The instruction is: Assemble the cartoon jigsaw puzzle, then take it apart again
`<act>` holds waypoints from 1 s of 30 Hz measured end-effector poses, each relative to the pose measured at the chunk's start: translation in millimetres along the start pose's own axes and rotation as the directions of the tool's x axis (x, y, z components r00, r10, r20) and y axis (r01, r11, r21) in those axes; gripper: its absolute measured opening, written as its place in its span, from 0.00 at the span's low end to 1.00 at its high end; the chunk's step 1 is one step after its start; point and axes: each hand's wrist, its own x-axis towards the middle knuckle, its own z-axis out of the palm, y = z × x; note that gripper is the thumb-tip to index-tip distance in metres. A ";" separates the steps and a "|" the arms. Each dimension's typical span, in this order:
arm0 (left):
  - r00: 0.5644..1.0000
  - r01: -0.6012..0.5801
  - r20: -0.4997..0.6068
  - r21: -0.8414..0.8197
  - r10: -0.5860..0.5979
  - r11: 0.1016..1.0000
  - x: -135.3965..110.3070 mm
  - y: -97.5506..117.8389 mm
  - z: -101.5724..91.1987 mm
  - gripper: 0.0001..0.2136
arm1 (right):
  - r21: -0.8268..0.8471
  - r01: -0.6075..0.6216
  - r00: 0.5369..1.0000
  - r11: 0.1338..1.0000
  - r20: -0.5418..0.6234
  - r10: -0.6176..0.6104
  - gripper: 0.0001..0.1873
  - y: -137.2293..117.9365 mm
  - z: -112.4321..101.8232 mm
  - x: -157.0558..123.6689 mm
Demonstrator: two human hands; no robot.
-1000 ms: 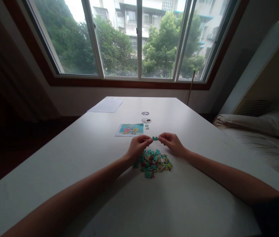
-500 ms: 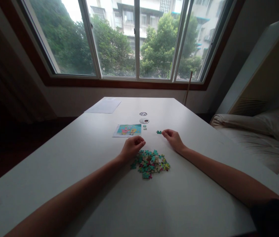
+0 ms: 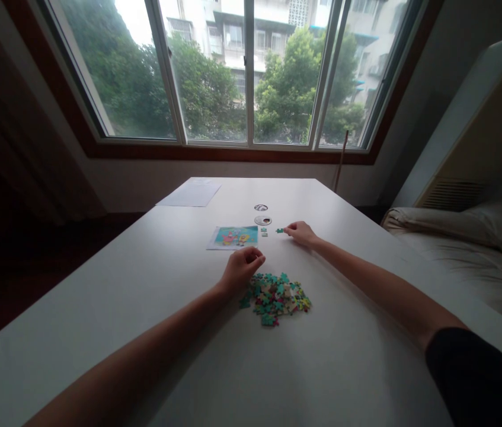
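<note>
A heap of several small teal, yellow and pink puzzle pieces [image 3: 276, 298] lies on the white table [image 3: 179, 279]. My left hand [image 3: 242, 268] rests just left of the heap, fingers curled shut, with nothing visible in them. My right hand [image 3: 300, 232] is stretched farther out, its fingertips pinched on a small teal puzzle piece [image 3: 280, 230] at the table surface. A tiny loose piece [image 3: 264, 232] lies just left of that one. A printed colour picture [image 3: 233, 236] lies flat beyond my left hand.
Two small round objects [image 3: 262, 220] sit beyond the picture. A white sheet of paper [image 3: 191, 193] lies at the far left corner. A large window fills the back wall. A bed with pale bedding [image 3: 468, 237] stands right of the table.
My right hand carried the teal piece away from my left hand and forward, down near the loose piece. My left hand let go and settled beside the heap.
</note>
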 end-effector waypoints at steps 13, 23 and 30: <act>1.000 -0.007 0.016 0.023 0.007 1.000 -0.6 1.0 -2.9 0.10 | -0.187 0.114 0.993 0.976 0.011 -0.114 0.13 -1.1 16.5 18.5; 0.999 -0.021 0.026 0.054 0.020 0.998 -0.3 4.7 -4.2 0.09 | -0.208 0.145 0.989 0.967 0.016 -0.145 0.12 -9.3 25.6 28.8; 0.999 -0.018 0.027 0.053 0.017 0.998 0.1 2.8 -2.7 0.09 | -0.191 0.152 0.988 0.970 0.036 -0.148 0.11 -9.3 25.1 30.2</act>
